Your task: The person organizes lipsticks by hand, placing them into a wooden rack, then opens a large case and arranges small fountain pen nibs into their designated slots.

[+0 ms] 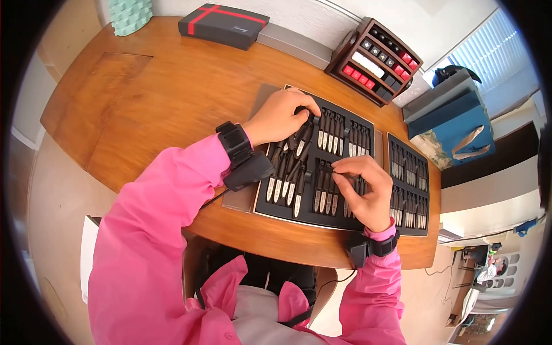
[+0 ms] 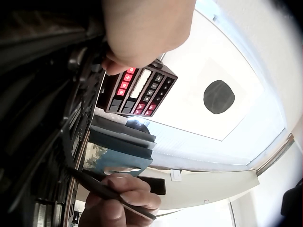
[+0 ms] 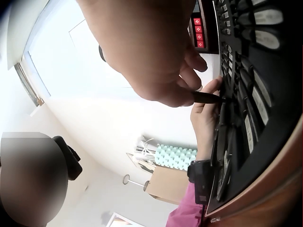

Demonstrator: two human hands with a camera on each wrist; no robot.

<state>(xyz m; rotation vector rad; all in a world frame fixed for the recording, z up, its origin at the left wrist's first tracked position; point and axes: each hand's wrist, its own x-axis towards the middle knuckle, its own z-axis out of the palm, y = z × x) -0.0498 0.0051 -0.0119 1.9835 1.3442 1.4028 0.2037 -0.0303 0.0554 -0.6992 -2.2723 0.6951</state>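
Note:
My right hand (image 1: 368, 187) pinches a slim dark tapered stick (image 2: 102, 188) between thumb and fingertips, low over the front of an open black case (image 1: 270, 210). In the right wrist view the stick (image 3: 206, 98) points toward the case's insert. Bent at the fingers, my left hand (image 1: 282, 118) reaches over the case's back left part, fingertips at the dark pieces there; I cannot tell whether it grips one. Between the hands, several similar sticks with pale labelled ends (image 1: 278, 192) lie loose and askew. Others stand in neat rows (image 1: 332, 129) in the insert.
The case's other half (image 1: 409, 184) holds more rows at right. Behind stand a dark wooden rack (image 1: 368, 60) with red and black blocks and a black box with red ribbon (image 1: 223, 26). A blue picture bag (image 1: 454, 123) is at the right; a mint textured vase (image 1: 130, 16), far left.

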